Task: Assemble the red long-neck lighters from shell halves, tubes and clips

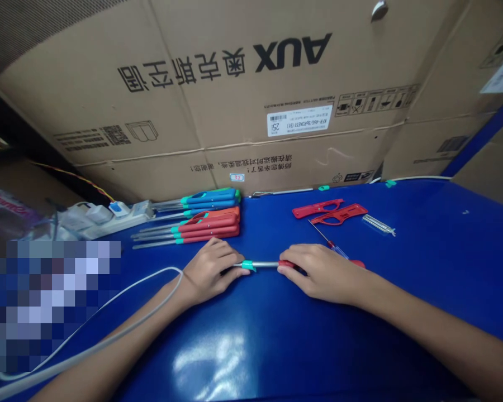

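Above the front part of the blue table, my left hand (213,267) pinches a thin metal tube (266,264) beside its green collar (248,265). The tube's left end is hidden in those fingers. My right hand (321,269) is closed around the red handle (285,263) at the other end, covering most of it. Together these parts look like a long-nosed lighter, lying level between both hands. Just behind my right hand is a screwdriver (338,249) with a clear handle. Two red handle shells (339,215) lie farther back.
Several blue, orange and red lighters (209,229) are stacked at the back left, beside a white power strip (121,219). A white cable (121,340) runs across my left forearm. Small metal tubes (379,224) lie at right. A cardboard wall (235,123) closes off the back.
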`<action>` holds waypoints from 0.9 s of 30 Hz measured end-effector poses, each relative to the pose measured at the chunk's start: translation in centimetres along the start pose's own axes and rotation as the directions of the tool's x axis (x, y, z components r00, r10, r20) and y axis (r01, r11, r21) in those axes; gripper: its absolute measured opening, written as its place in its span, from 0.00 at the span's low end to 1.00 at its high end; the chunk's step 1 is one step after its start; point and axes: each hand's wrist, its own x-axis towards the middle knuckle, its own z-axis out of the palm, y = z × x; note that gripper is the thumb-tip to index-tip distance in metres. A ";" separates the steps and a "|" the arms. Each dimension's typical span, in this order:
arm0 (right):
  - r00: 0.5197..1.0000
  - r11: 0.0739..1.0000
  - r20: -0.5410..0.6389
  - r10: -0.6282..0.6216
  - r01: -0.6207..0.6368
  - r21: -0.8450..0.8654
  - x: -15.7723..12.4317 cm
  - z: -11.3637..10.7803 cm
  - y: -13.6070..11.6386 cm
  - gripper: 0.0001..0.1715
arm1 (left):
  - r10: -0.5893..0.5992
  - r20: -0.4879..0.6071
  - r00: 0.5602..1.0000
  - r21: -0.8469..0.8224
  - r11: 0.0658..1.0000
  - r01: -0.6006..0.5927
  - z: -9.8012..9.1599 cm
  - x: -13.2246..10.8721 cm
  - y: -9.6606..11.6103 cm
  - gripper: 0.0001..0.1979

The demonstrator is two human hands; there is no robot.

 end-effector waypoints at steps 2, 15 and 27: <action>1.000 1.000 0.012 -0.002 0.002 -0.007 0.0 -0.1 0.1 0.15 | 0.002 -0.001 1.000 0.016 1.000 -0.002 -0.1 -0.1 -0.2 0.07; 0.996 0.992 0.059 0.068 -0.061 -0.114 -0.2 -2.0 1.1 0.19 | 0.021 -0.008 1.000 0.094 0.995 -0.020 -0.9 -0.2 -1.9 0.08; 0.998 0.999 -0.043 -0.044 0.043 -0.025 -0.2 -0.6 1.3 0.18 | 0.168 -0.088 0.982 0.195 0.969 -0.149 -1.7 0.4 0.0 0.05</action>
